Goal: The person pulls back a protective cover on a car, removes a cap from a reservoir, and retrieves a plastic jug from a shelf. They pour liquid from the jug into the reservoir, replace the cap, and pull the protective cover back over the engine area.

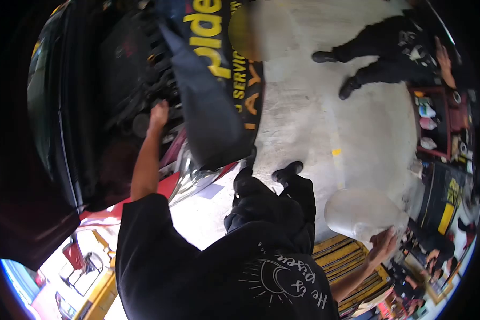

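My left hand reaches into the open engine bay of a red car, its fingers closed at the edge of the dark engine. What they grip, if anything, is hidden. Out to the right, my right hand grips the near end of a cloudy, whitish plastic container, held out over the floor. A dark fender cover with yellow lettering drapes over the car's front edge, to the right of my left arm. Below it shows the headlight.
Another person's legs stand at the upper right. Beyond are a red shelf cart with bags, and several people at the lower right. A yellow slatted rack lies beside my right arm. The raised hood is at left.
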Available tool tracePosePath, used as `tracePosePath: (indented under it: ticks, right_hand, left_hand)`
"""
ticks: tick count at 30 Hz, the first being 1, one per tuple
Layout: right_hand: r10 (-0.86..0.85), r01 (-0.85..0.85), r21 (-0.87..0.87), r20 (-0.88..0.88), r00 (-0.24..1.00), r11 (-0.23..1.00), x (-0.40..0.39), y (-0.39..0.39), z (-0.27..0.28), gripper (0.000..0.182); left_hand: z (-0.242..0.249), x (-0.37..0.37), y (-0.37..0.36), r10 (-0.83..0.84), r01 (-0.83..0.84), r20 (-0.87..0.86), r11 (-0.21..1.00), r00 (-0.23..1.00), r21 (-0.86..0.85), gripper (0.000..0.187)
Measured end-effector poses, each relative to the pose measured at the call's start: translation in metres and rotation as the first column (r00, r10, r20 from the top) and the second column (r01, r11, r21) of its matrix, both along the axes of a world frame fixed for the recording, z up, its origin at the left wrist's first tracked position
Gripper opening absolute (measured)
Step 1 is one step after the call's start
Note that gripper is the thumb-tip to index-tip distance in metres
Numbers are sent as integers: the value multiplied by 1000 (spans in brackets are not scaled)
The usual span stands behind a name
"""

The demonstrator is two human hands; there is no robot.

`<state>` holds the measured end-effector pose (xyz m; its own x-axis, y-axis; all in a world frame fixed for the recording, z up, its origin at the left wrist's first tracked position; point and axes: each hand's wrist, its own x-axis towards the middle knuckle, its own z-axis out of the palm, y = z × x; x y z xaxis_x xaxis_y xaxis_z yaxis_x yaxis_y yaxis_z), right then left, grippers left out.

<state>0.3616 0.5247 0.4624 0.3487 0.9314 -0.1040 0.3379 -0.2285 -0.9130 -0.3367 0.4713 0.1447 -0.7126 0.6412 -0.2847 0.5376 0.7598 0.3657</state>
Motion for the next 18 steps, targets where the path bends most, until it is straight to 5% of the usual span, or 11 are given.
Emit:
tracePosePath:
  ticks: [3,5,7,8,9,10,12,15,16,17,18]
  right_hand:
    - [-80,80,-9,-33,996,997,24,-3,-14,18]
    - [-207,206,-51,-26,978,977,33,0,-16,18]
    - [-199,194,-89,-44,979,977,48,6,-12,22]
    - [-201,202,-116,17,979,973,54,11,-8,25]
    - [-215,223,-130,73,974,966,71,11,-17,29]
    - [-204,217,-92,133,970,972,83,15,-22,34]
    - [-261,284,-114,182,948,952,110,26,-34,39]
    - [-361,389,-93,226,905,917,152,43,-63,40]
    - [-357,401,-96,301,884,911,169,45,-74,40]
    - [-421,460,-102,266,867,882,183,44,-85,40]
    - [-429,472,-122,268,863,873,204,49,-94,39]
  left_hand:
    - [-45,-27,-16,-262,282,-125,941,957,184,42]
    - [-20,-22,-7,-307,292,-91,945,947,-148,43]
    - [43,22,10,-170,214,-305,969,937,119,33]
    - [34,5,21,-172,86,-514,978,841,-188,30]
    - [-3,-36,17,-44,247,-754,956,655,159,30]
    - [97,77,51,221,73,-476,848,851,525,32]
    - [139,160,96,207,48,-380,824,901,564,31]
    - [100,267,161,-74,234,-269,739,960,632,26]
    - [76,293,184,-329,478,-362,726,872,494,20]
    - [63,329,209,-508,545,-214,703,834,457,18]
    - [62,383,227,-577,704,-405,563,709,432,19]
